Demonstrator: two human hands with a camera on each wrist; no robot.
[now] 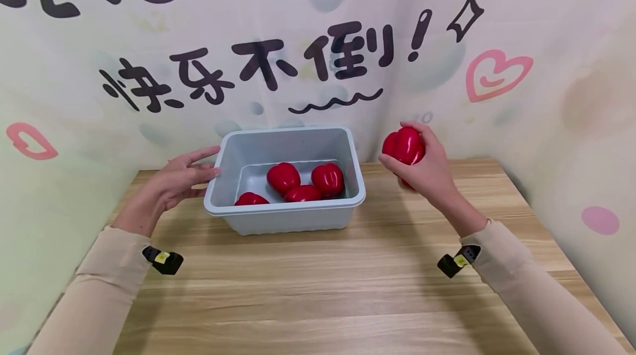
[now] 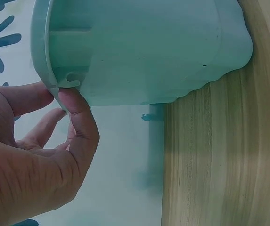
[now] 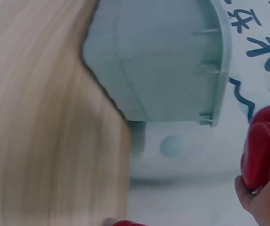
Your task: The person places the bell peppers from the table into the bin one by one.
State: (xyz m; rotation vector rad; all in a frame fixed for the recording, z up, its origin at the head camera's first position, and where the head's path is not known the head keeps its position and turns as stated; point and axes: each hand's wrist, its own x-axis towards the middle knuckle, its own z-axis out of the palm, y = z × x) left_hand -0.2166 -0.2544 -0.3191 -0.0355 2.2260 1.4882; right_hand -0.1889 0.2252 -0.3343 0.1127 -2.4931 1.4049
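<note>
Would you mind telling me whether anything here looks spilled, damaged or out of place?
Nothing stands out. The grey bin sits upright on the wooden table with four red peppers inside; the left hand touches its rim, and the right hand grips another red pepper.

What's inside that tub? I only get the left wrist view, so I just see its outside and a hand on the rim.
Observer: Four shiny red peppers lie in the tub; the head view looks right down into it.
Operator: Wow! What's the other hand doing?
Observer: The right hand holds a fifth pepper up in the air.
Operator: Is it over the tub?
Observer: No, it is off to the tub's right, above the wooden table.
</note>
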